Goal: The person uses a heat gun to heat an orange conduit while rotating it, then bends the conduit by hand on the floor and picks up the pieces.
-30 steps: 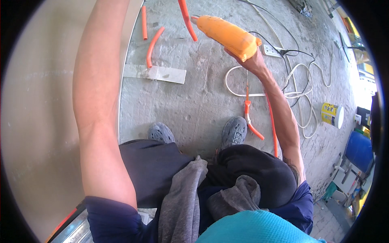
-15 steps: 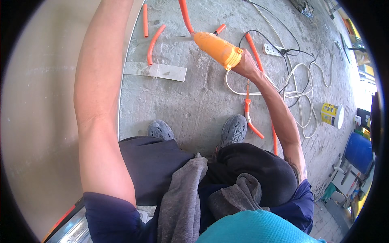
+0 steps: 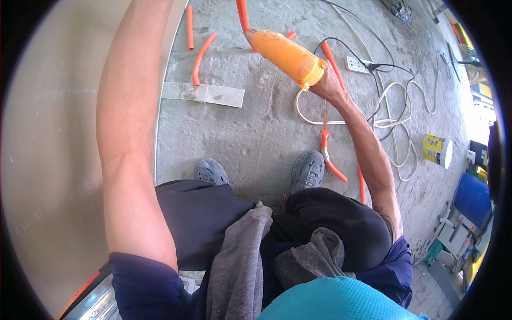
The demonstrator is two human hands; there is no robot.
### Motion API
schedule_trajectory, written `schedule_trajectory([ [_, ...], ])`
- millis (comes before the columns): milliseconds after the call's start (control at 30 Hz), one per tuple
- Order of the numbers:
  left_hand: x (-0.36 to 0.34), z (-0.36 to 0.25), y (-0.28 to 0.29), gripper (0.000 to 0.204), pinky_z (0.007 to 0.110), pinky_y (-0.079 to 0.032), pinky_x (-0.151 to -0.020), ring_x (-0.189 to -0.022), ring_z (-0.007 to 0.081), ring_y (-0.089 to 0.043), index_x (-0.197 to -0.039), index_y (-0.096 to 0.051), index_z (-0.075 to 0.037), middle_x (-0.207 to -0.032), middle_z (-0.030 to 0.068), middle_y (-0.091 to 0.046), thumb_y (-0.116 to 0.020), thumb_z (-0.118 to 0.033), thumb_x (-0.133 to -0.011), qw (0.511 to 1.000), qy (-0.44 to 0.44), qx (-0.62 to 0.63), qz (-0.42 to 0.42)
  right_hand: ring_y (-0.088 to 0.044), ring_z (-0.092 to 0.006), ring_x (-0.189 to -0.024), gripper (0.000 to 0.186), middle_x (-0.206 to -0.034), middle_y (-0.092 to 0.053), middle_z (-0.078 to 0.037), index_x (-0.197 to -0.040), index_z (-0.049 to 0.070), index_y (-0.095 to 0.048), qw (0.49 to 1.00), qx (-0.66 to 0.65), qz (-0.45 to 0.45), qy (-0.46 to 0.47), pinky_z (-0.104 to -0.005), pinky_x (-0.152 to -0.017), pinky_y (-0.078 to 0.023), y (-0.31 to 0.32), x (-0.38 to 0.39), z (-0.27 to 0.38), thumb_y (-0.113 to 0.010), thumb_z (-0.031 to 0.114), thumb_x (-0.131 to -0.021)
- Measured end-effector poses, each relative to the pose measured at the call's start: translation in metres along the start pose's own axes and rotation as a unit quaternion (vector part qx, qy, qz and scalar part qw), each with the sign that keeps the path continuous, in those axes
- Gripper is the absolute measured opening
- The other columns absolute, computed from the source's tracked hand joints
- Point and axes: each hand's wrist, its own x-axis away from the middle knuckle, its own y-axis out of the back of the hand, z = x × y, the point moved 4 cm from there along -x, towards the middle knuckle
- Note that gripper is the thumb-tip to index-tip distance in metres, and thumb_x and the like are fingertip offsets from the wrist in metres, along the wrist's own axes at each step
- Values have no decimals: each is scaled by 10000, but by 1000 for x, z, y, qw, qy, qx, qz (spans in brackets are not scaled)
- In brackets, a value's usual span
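My right hand (image 3: 328, 84) grips an orange cylindrical power tool (image 3: 285, 56), angled up-left, its narrow tip at the lower bend of an orange tube (image 3: 242, 15) that runs out of the top edge. I cannot tell whether tip and tube touch. My left forearm (image 3: 125, 106) reaches up along the beige wall or board at the left; its hand is out of view. A short orange tube (image 3: 190, 28) and a bent one (image 3: 204, 53) lie on the concrete floor, above a pale flat strip (image 3: 221, 96).
An orange-handled tool (image 3: 325, 140), a longer orange tube (image 3: 335, 69), a white power strip (image 3: 356, 65) and tangled cables lie to the right. A white-and-yellow bucket (image 3: 434, 151), a blue container (image 3: 472, 197) and assorted gear stand at the right edge. My feet are below centre.
The orange power tool and my right hand shifted down and left from a second ago, then rose slightly, uncovering tubes behind. The upper tube moved slightly too.
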Motion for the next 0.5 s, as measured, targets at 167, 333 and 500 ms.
schedule_trajectory([
  [167, -1, 1, 2, 383, 286, -539, -661, -708, 127, -583, -1156, -583, 4, -806, 8, -559, -479, -361, -1106, 1000, 7, 0, -4, -713, -348, -813, 390, -924, -736, -135, -1113, 58, -678, 999, 8, -14, 37, -419, -744, -560, 5, -6, 26, -821, 168, -767],
  [333, -2, 2, 6, 366, 284, -537, -685, -713, 137, -601, -1136, -587, -7, -807, 10, -572, -493, -359, -1102, 1000, 3, -7, -10, -717, -353, -881, 367, -928, -724, -127, -1096, 91, -637, 993, 113, 26, 1, -447, -747, -554, -9, -2, 21, -809, 231, -804],
  [500, -1, 4, 8, 321, 296, -537, -693, -729, 150, -631, -1104, -598, -52, -800, 13, -603, -513, -362, -1094, 1000, 12, 3, -29, -722, -331, -851, 341, -921, -719, -122, -1079, 93, -635, 987, 156, 39, -5, -442, -718, -545, -22, 8, 6, -813, 227, -822],
])
